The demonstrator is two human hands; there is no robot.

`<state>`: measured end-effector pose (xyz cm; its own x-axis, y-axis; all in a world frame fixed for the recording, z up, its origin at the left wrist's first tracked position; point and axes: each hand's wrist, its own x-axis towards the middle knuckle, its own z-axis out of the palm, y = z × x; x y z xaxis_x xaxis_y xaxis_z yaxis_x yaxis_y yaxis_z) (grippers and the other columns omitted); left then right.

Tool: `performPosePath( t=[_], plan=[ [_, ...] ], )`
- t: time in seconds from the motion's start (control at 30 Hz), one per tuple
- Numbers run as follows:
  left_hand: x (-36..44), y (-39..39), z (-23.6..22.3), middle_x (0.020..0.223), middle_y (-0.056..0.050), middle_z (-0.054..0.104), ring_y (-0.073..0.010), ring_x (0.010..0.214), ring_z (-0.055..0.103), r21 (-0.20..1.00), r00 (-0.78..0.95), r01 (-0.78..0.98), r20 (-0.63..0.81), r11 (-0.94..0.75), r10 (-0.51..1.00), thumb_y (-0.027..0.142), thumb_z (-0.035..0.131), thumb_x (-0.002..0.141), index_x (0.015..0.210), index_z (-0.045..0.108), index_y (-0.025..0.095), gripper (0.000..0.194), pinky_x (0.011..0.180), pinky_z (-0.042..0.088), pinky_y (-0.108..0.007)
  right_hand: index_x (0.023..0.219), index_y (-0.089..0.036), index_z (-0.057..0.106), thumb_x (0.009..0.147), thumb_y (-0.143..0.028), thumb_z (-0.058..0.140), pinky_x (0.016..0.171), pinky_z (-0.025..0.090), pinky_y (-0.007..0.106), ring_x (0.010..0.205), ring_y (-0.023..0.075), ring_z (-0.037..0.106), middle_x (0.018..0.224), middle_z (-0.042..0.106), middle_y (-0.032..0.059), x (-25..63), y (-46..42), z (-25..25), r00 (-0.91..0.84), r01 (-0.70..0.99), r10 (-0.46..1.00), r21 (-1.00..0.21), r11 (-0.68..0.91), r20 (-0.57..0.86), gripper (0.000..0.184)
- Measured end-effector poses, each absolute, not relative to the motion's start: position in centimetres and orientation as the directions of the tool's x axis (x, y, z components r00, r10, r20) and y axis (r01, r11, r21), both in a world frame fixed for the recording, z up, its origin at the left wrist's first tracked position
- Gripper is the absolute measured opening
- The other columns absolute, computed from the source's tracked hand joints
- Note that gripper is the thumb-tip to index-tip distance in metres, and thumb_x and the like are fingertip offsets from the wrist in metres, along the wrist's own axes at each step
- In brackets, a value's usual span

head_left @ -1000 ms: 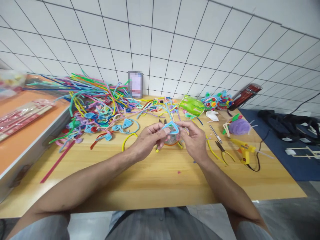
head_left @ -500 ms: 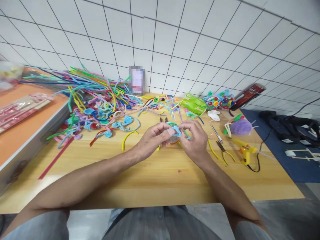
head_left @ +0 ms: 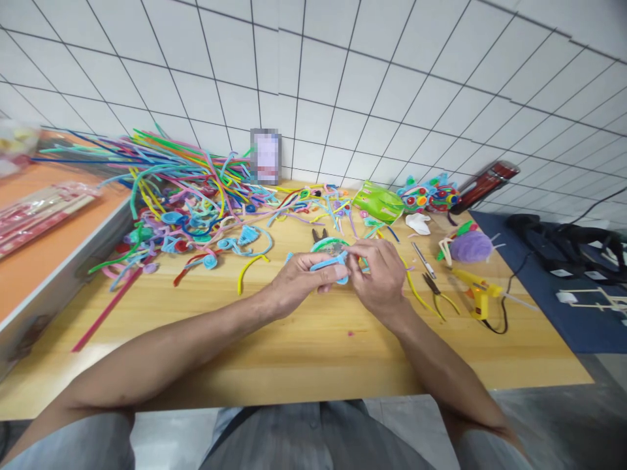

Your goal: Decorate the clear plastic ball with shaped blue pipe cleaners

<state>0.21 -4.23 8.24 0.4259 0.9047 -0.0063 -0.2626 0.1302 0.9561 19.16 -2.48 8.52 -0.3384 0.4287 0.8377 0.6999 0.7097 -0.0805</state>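
Observation:
A light blue pipe cleaner [head_left: 326,262], bent into a narrow folded shape, lies between my two hands above the table. My left hand [head_left: 304,277] is closed on it, the thumb pressing on top. The fingers of my right hand [head_left: 379,271] pinch its right end. Just behind the hands is a round piece with a green rim [head_left: 329,245], partly covered by them. Dark plier tips [head_left: 320,234] show beyond that piece; the rest of this tool is hidden.
A heap of coloured pipe cleaners [head_left: 196,202] spreads along the back left. To the right lie a craft knife [head_left: 423,260], yellow-handled pliers [head_left: 439,295], a yellow glue gun [head_left: 480,297] and a purple fuzzy ball [head_left: 471,247]. A phone [head_left: 266,156] leans against the tiled wall.
The blue pipe cleaner has turned from a looped shape to a longer strip slanting across my left fingers. My left hand has shifted slightly left, uncovering more of the green-rimmed piece.

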Motion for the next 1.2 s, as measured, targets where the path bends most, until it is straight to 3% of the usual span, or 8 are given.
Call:
performPosePath(
  t=[0.2,0.3,0.37,0.47,0.53,0.6,0.87,1.2],
  plan=[
    [0.5,-4.9,8.2,0.057,0.003,0.052,-0.0096,0.055,0.042,0.945,0.602,-0.181,-0.114,0.274,0.790,0.057,0.087,0.074,0.066,0.066,0.016,0.046,0.056,0.032,-0.025,0.096,-0.030,0.071,0.092,-0.006,0.064,0.079,0.055,0.039,0.086,0.0219,0.072,0.095,0.079,0.0037,20.2,-1.8,9.1,-0.274,0.688,0.401,-0.113,0.716,0.874,0.025],
    [0.5,-5.0,8.7,0.056,0.003,0.050,-0.0103,0.056,0.041,0.967,0.565,-0.107,-0.133,0.232,0.815,0.060,0.084,0.073,0.065,0.064,0.018,0.047,0.056,0.032,-0.025,0.096,-0.028,0.070,0.094,-0.014,0.064,0.075,0.054,0.038,0.080,0.0206,0.070,0.090,0.077,0.0028,20.1,-2.1,9.9,-0.147,0.660,0.530,-0.317,0.681,0.835,0.015],
    [0.4,-4.9,9.0,0.058,0.003,0.050,-0.0109,0.058,0.041,0.986,0.500,-0.064,-0.102,0.154,0.860,0.061,0.081,0.075,0.067,0.065,0.018,0.046,0.058,0.034,-0.026,0.093,-0.026,0.068,0.094,-0.023,0.065,0.069,0.052,0.035,0.071,0.0183,0.065,0.080,0.074,0.0003,20.1,-2.3,10.5,-0.050,0.604,0.708,-0.543,0.583,0.705,0.005],
    [0.1,-4.5,9.3,0.061,0.004,0.050,-0.0111,0.060,0.041,0.999,0.433,-0.019,-0.038,0.051,0.901,0.057,0.077,0.079,0.069,0.066,0.018,0.042,0.059,0.035,-0.026,0.077,-0.023,0.066,0.097,-0.038,0.063,0.063,0.046,0.030,0.065,0.0152,0.059,0.068,0.067,-0.0013,20.4,-2.2,11.4,-0.158,0.464,0.922,-0.798,0.385,0.353,0.025],
    [-0.1,-4.3,9.3,0.063,0.004,0.050,-0.0110,0.061,0.041,1.000,0.436,0.007,-0.008,0.005,0.900,0.055,0.075,0.081,0.070,0.065,0.018,0.040,0.060,0.035,-0.025,0.070,-0.021,0.065,0.099,-0.050,0.060,0.061,0.044,0.029,0.064,0.0143,0.057,0.067,0.065,-0.0004,20.5,-2.1,11.7,-0.311,0.381,0.936,-0.881,0.279,0.162,0.041],
    [-0.1,-4.3,9.3,0.065,0.004,0.051,-0.0113,0.062,0.042,0.999,0.472,0.026,0.008,-0.023,0.882,0.053,0.074,0.082,0.071,0.066,0.018,0.038,0.061,0.035,-0.025,0.072,-0.020,0.066,0.095,-0.060,0.065,0.060,0.043,0.027,0.063,0.0135,0.055,0.067,0.062,-0.0013,20.3,-2.0,11.7,-0.386,0.288,0.919,-0.938,0.194,0.072,0.046],
    [-0.2,-4.4,8.5,0.072,0.001,0.057,-0.0133,0.067,0.050,0.998,0.503,-0.054,0.016,0.013,0.864,0.053,0.060,0.095,0.082,0.069,0.018,0.039,0.066,0.041,-0.027,0.071,-0.022,0.064,0.081,-0.059,0.082,0.059,0.046,0.026,0.058,0.0116,0.050,0.064,0.057,-0.0047,19.1,-2.4,11.3,-0.329,0.061,0.943,-0.995,0.082,0.058,0.043],
    [0.3,-3.9,8.3,0.067,0.002,0.061,-0.0077,0.052,0.044,0.980,0.527,-0.101,-0.095,0.174,0.844,0.046,0.075,0.082,0.072,0.064,0.017,0.033,0.053,0.033,-0.025,0.075,-0.022,0.062,0.091,-0.050,0.077,0.064,0.044,0.028,0.067,0.0130,0.054,0.070,0.058,-0.0037,19.7,-2.7,11.7,-0.279,0.232,0.931,-0.924,0.304,0.236,0.035]
  ],
)
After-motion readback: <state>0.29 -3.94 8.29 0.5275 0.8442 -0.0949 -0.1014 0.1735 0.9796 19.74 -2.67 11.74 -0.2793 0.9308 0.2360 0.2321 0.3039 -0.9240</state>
